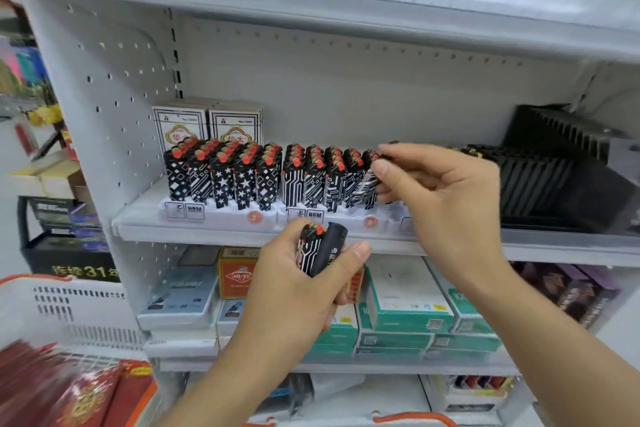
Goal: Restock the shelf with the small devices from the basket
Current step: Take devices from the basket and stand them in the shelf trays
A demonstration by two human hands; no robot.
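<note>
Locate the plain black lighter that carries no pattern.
In the head view, the plain black lighter is low and centre, held in the left hand beside a patterned lighter, just in front of the shelf edge.

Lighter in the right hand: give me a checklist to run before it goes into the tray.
1. Right hand pinches the patterned lighter: ok.
2. Lighter upright: not ok, it tilts.
3. Free slot at the right end of the second tray: cannot tell, the hand hides it.
4. Left hand holds more lighters ready: ok.
5. Rows already standing on the shelf upright: ok.
</note>
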